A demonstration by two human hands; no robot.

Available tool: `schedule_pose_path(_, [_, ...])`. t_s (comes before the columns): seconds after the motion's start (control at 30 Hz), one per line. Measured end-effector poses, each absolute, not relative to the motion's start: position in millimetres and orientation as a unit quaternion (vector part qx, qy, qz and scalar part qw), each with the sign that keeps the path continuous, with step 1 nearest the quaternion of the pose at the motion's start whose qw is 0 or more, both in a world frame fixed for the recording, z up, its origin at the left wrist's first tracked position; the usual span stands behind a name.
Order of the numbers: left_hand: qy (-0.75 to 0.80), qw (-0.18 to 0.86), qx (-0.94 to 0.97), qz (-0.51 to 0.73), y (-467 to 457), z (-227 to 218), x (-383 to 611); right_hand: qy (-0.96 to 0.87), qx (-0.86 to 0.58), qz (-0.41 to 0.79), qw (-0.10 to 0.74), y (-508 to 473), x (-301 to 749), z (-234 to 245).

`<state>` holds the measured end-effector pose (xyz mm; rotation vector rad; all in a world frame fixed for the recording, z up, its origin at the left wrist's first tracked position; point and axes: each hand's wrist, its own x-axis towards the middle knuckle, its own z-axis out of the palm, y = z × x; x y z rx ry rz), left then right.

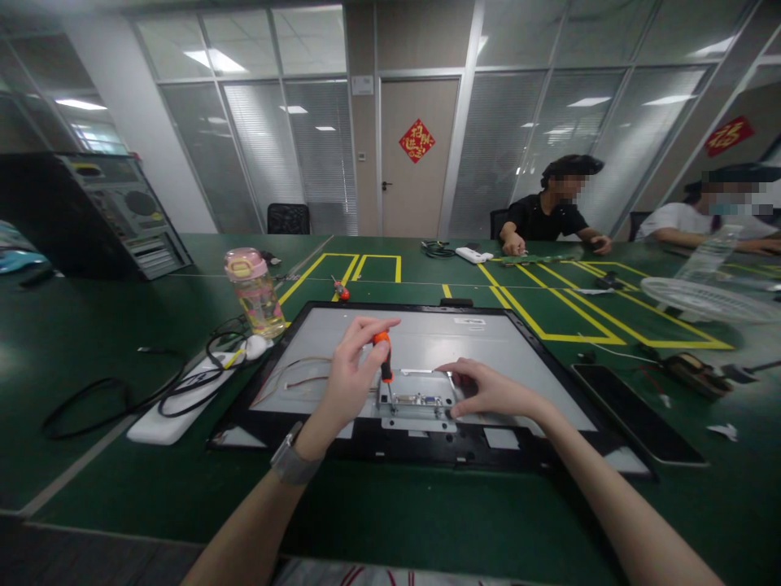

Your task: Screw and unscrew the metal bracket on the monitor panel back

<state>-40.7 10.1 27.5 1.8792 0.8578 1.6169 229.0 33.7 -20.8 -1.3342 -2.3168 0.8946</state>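
Left hand (349, 376) grip closed on screwdriver (384, 362), tip on metal bracket (416, 403); right hand (488, 391) grip pinching bracket

Green table (91, 382) with yellow lines, monitor panel (427, 342) face-down, pink-lidded bottle (255, 293), black cables (140, 391), computer case (91, 212) — perhaps a phone (634, 415) — white fan (708, 299).

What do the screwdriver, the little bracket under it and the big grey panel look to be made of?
The screwdriver seems to have a plastic or rubber handle, matte orange and black, over a thin metal shaft. The bracket looks like bare sheet metal: pale grey, folded edges, soft sheen. The panel also looks like dull grey metal, though painted plastic is possible; its frame looks like black plastic.
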Motion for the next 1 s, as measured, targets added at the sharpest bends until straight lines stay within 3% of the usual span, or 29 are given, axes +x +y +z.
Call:
schedule_pose_path(0.1, [0.310, 0.259, 0.704, 0.584, 10.0, 26.4, -39.4, -0.812, -0.467, 0.312, 0.159, 33.6, 228.9, -20.5])
schedule_pose_path(0.27, [0.343, 0.126, 0.717, 0.594, 9.9, 23.8, -37.5, -0.817, -0.459, 0.309, 0.164, 35.4, 230.1, -22.6])
schedule_pose_path(0.37, [0.338, 0.101, 0.717, 0.601, 9.1, 22.7, -37.0, -0.820, -0.458, 0.304, 0.161, 35.7, 230.7, -23.0])
schedule_pose_path(0.47, [0.328, 0.151, 0.714, 0.600, 8.8, 22.1, -36.7, -0.819, -0.462, 0.303, 0.155, 35.2, 231.1, -22.6])
schedule_pose_path(0.63, [0.305, 0.340, 0.673, 0.581, 9.2, 23.9, -36.1, -0.816, -0.462, 0.309, 0.158, 35.3, 231.2, -23.1])
schedule_pose_path(0.83, [0.315, 0.267, 0.684, 0.601, 10.6, 24.6, -35.7, -0.819, -0.460, 0.303, 0.161, 35.5, 231.1, -22.9])
schedule_pose_path(1.0, [0.311, 0.309, 0.680, 0.587, 10.1, 24.7, -35.6, -0.819, -0.459, 0.303, 0.163, 35.0, 231.0, -22.6])
